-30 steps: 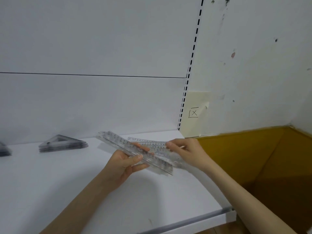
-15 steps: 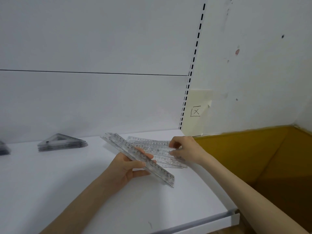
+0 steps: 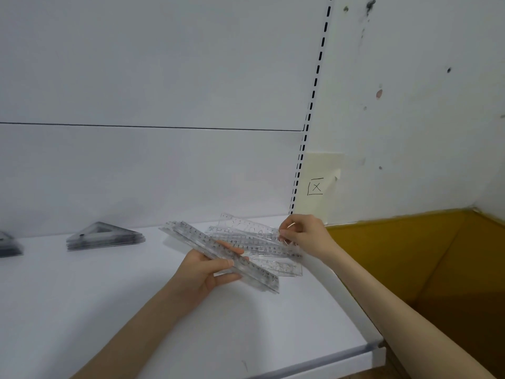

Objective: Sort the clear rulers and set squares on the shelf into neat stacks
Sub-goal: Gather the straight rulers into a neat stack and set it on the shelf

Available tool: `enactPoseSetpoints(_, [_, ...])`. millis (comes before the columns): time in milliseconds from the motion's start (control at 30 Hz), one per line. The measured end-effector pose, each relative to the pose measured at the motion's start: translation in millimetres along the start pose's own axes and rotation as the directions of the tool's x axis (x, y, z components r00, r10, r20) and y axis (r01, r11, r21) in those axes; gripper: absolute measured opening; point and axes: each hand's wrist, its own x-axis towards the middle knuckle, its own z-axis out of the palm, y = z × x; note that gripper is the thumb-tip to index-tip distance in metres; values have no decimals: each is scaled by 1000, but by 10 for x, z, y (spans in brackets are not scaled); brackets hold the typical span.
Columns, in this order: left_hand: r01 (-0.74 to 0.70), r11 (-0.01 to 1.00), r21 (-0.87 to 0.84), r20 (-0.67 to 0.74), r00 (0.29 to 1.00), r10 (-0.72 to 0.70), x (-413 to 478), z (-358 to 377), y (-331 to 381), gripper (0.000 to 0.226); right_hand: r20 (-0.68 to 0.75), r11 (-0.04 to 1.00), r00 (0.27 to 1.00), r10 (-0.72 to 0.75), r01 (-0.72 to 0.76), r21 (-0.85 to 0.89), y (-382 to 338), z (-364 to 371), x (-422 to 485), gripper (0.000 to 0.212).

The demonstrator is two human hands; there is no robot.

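Observation:
My left hand [image 3: 203, 272] grips a bundle of clear rulers [image 3: 191, 236] slanting from upper left to lower right above the white shelf [image 3: 82, 310]. To its right, several loose clear rulers [image 3: 254, 243] lie fanned out on the shelf. My right hand [image 3: 303, 236] pinches the right end of one of them, which tilts up off the pile. A neat stack of clear set squares [image 3: 105, 236] sits at the back left. Another stack [image 3: 8, 246] is cut off by the left edge of the view.
The shelf's back panel is white, with a slotted upright [image 3: 306, 143] at its right end. A yellowish note marked with an X [image 3: 317, 186] hangs on the wall. Right of the shelf's edge [image 3: 355, 351] lies a yellow-brown floor.
My right hand has moved from the middle of the loose rulers to their right end and lifted one. The left hand keeps its bundle in nearly the same place.

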Motion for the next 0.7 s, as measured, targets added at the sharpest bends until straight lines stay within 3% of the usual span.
enactPoseSetpoints(167, [-43, 997, -57, -44, 998, 41, -15, -4, 3, 24, 27, 984, 995, -100, 94, 151, -252, -75, -118, 7])
enactPoseSetpoints(300, [-78, 995, -65, -10, 997, 77, -27, 16, 33, 48, 130, 964, 972, -198, 168, 208, -459, -25, -220, 23])
enactPoseSetpoints(700, [-165, 979, -120, 89, 980, 176, -69, 55, 55, 34, 73, 970, 967, -242, 243, 5, -600, 209, -312, 31])
